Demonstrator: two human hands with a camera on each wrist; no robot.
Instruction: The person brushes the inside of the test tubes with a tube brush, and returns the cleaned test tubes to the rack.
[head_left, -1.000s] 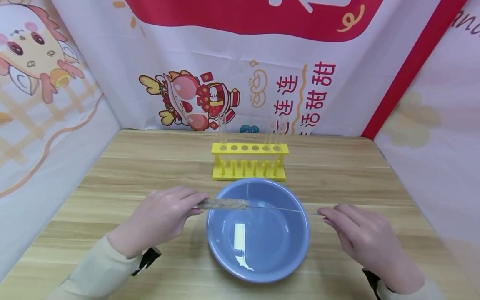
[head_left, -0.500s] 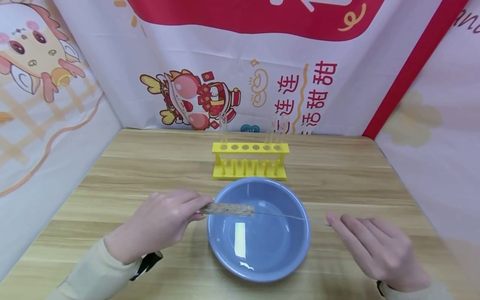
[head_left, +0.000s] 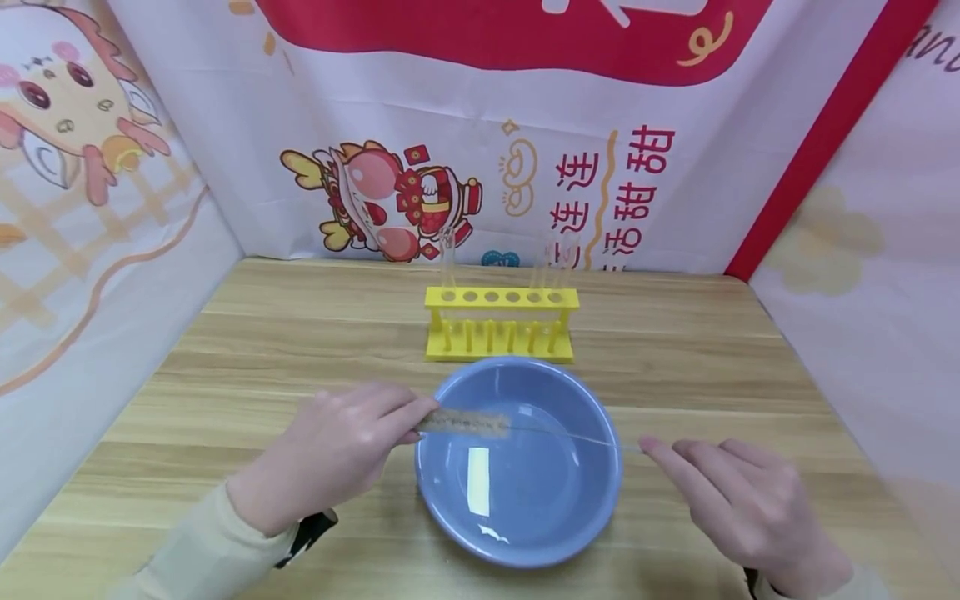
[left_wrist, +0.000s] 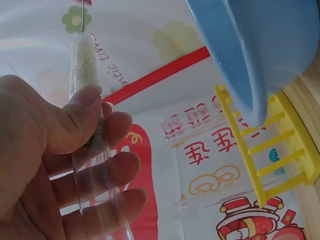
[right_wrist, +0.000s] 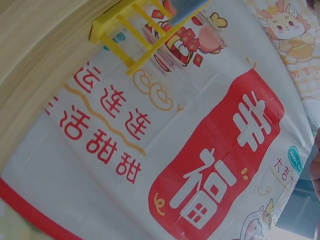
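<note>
My left hand (head_left: 341,450) grips a clear test tube (left_wrist: 100,170), its thumb and fingers curled round the glass. A pale bristled brush (head_left: 468,422) sits inside the tube, seen through the glass near its mouth in the left wrist view. From it a thin wire (head_left: 570,435) runs right, above the blue basin (head_left: 517,554), to my right hand (head_left: 757,508), which pinches the wire's far end between thumb and finger. In the right wrist view only a sliver of that hand (right_wrist: 316,165) shows at the right edge.
Behind the basin stands a yellow test tube rack (head_left: 498,350) holding several clear tubes, one at the left end and others at the right. A printed white cloth (head_left: 420,92) hangs behind the wooden table (head_left: 300,325) and along its sides.
My left hand and the tube have shifted slightly right. My right hand moved right and down a little, then back left somewhat; its fingers changed their lie on the wire.
</note>
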